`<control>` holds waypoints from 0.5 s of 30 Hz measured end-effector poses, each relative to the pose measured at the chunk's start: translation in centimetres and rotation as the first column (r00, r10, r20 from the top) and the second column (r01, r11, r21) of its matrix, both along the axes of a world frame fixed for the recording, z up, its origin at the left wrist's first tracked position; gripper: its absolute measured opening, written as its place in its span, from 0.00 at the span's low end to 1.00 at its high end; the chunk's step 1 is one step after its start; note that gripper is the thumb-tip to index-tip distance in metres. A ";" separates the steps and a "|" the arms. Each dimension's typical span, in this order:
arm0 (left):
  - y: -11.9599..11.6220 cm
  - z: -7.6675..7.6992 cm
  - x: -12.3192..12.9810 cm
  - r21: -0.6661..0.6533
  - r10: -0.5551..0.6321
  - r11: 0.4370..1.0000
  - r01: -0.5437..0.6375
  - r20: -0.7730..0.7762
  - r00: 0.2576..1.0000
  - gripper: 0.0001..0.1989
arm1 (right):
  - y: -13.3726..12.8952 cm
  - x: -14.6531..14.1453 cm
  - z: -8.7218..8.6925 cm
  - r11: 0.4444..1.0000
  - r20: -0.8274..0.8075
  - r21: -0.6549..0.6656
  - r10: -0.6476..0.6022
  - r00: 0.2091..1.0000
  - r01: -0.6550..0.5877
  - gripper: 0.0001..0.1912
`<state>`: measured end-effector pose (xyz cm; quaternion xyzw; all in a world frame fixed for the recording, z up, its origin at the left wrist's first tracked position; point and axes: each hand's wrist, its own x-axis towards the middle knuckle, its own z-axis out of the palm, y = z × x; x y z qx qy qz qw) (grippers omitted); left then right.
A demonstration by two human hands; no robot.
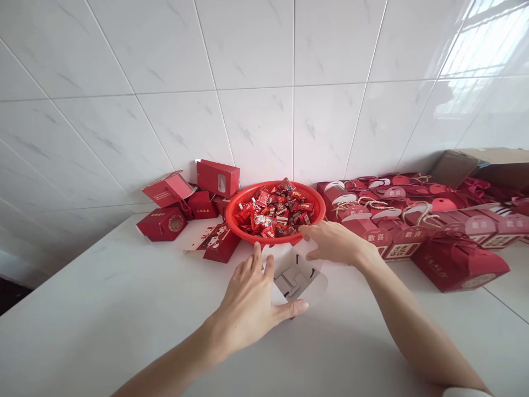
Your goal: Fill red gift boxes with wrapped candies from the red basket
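Note:
An opened box (294,278) stands on the white table with its pale inside facing up and flaps spread. My left hand (258,289) is at its left and near side, fingers apart, the thumb along the near edge. Over the box's right flap is my right hand (334,241), its fingers reaching toward the basket's front rim; whether it touches anything is unclear. Just behind the box, a red plastic basket (318,212) holds many red-wrapped candies (275,209).
Several red boxes (163,223) are piled at the left, beside a flatter printed box (221,242). Rows of red gift boxes (374,237) with rope handles fill the right, with a darker red box (458,262) in front. A cardboard carton (454,165) stands behind, near the tiled wall (256,44).

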<state>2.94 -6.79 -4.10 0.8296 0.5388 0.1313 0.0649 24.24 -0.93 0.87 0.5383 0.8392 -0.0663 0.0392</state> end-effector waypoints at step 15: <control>0.0 -2.6 2.3 0.451 -0.238 0.879 0.155 0.134 0.962 0.19 | -0.3 1.5 0.5 0.999 -0.090 0.038 0.000 0.996 0.003 0.05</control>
